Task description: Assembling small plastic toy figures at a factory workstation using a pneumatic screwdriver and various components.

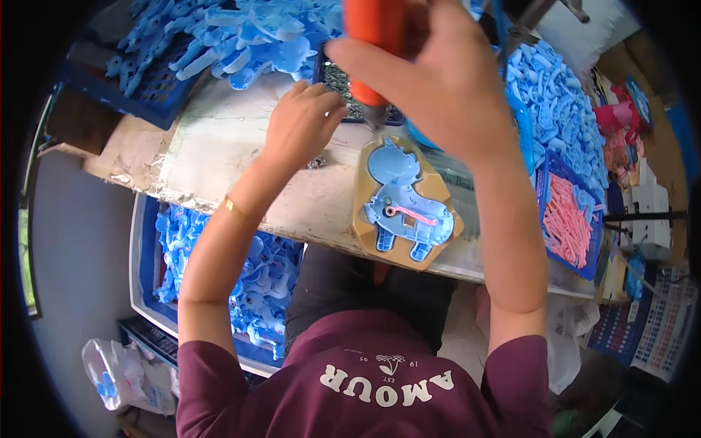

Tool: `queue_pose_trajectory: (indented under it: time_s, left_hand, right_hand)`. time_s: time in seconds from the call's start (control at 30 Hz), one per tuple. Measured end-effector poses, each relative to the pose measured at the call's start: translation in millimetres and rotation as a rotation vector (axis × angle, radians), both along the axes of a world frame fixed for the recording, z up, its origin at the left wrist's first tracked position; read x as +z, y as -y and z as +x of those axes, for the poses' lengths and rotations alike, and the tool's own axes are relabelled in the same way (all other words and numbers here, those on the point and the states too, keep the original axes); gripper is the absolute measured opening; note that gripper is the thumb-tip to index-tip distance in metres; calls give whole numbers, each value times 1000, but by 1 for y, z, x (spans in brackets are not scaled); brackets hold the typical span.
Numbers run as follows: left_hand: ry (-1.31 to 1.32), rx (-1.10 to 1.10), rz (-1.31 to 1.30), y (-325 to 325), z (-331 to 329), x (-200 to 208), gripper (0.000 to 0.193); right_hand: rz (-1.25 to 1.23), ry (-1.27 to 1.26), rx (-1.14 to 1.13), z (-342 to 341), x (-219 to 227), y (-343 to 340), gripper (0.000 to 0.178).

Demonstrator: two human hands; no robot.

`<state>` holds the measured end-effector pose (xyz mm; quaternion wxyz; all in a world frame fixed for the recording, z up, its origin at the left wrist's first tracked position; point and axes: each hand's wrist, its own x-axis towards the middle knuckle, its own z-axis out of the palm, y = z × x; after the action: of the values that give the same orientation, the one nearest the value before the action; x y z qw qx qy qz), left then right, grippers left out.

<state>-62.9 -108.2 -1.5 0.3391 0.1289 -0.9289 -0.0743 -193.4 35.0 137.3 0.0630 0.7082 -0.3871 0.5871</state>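
My right hand (pixel 456 91) is wrapped round an orange electric screwdriver (pixel 374 33), held upright with its tip pointing down, a little above the far end of a tan fixture (pixel 365 230). Seated in that fixture is a blue animal-shaped plastic shell half (pixel 395 165), its hollow side up. A thin pink plastic rod (pixel 418 215) lies inside the shell, with a small dark round part at its left end. My left hand (pixel 303 120) is over the bench by the near left edge of a dark tray of small metal screws (pixel 337 82). Its fingers are pinched together; whatever they hold is too small to make out.
Blue plastic parts (pixel 252 44) heap at the back left beside a blue crate (pixel 157 95). More pile up at the right (pixel 558 109), above a basket of pink rods (pixel 568 223). Under the worn bench (pixel 204 164) stands a bin of blue parts (pixel 266 292).
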Motion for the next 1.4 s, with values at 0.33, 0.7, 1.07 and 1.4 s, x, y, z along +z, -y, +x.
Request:
queue_pose_trajectory:
  time_s: [0.33, 0.7, 1.07, 1.4]
  left_hand:
    - [562, -56, 48, 39, -76, -20, 20]
    - [379, -49, -39, 38, -52, -11, 17]
    - [-8, -410, -191, -53, -14, 3, 13]
    - [-43, -474, -113, -102, 1, 1, 21]
  right_hand:
    - [650, 362, -149, -3, -11, -41, 52]
    - [631, 303, -137, -26, -11, -52, 49]
    - [612, 573, 104, -7, -18, -58, 44]
    - [455, 715, 56, 11, -33, -66, 34]
